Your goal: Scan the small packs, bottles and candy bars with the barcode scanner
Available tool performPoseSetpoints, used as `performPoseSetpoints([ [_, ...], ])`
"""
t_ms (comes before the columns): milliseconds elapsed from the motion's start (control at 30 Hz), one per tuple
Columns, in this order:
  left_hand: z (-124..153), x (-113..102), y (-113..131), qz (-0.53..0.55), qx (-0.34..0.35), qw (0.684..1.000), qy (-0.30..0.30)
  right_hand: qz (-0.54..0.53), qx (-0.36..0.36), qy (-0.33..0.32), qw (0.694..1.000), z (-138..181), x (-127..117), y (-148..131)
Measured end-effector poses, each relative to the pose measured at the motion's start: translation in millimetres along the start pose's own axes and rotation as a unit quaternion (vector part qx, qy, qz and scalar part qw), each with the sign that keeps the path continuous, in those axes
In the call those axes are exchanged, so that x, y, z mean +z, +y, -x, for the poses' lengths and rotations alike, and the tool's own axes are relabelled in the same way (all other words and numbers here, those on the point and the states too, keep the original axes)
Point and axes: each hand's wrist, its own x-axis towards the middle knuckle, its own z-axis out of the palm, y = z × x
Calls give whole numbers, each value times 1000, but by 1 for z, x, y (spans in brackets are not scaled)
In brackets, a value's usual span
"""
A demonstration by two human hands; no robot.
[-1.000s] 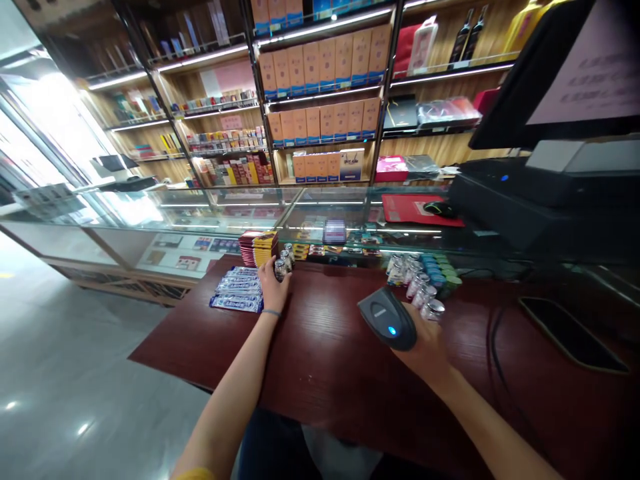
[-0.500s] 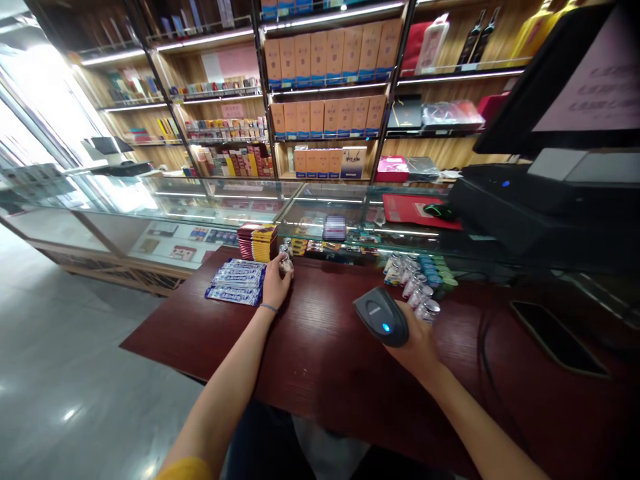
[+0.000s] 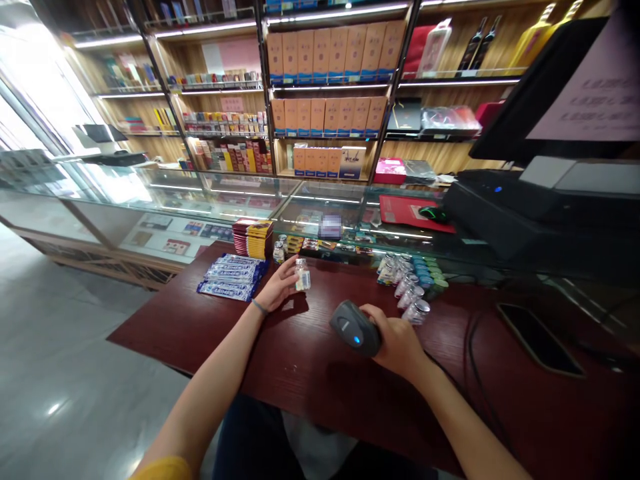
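My left hand point(image 3: 278, 285) grips a small clear bottle point(image 3: 303, 276), its label with a barcode-like patch turned toward me, just above the dark red table. A barcode scanner point(image 3: 354, 329) with a blue light is held in my right hand point(image 3: 400, 343), its head pointing left toward the bottle. Left of my left hand lie several blue-and-white packets point(image 3: 233, 276). Behind them stands a stack of red and yellow boxes point(image 3: 253, 238), with small bottles point(image 3: 279, 251) beside it. Beyond my right hand stand rows of silver-capped bottles point(image 3: 410, 293) and blue and green containers point(image 3: 429, 272).
A phone point(image 3: 540, 339) lies at the table's right, near a black cable point(image 3: 470, 360). A glass display counter point(image 3: 210, 200) runs behind the table. At the right stands a dark monitor point(image 3: 555, 93). A red mat point(image 3: 405, 212) holds a mouse point(image 3: 433, 214).
My left hand has lifted the small bottle away from beside the stacked boxes and moved it right, turning its label toward me. My right hand has shifted the scanner left and slightly nearer to me.
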Motion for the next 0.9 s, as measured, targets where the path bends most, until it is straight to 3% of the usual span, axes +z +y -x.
performPoseSetpoints([
  [133,-4,0,-4,16,0,1000,18,27,-20,-23,999,-1,-1,-4],
  [500,4,-2,4,23,-11,1000,3,23,-22,50,998,-1,0,0],
  [733,0,-1,3,112,-10,991,67,28,0,40,999,0,0,2],
  [900,-6,-4,0,89,-15,992,92,30,4,47,998,1,1,3],
])
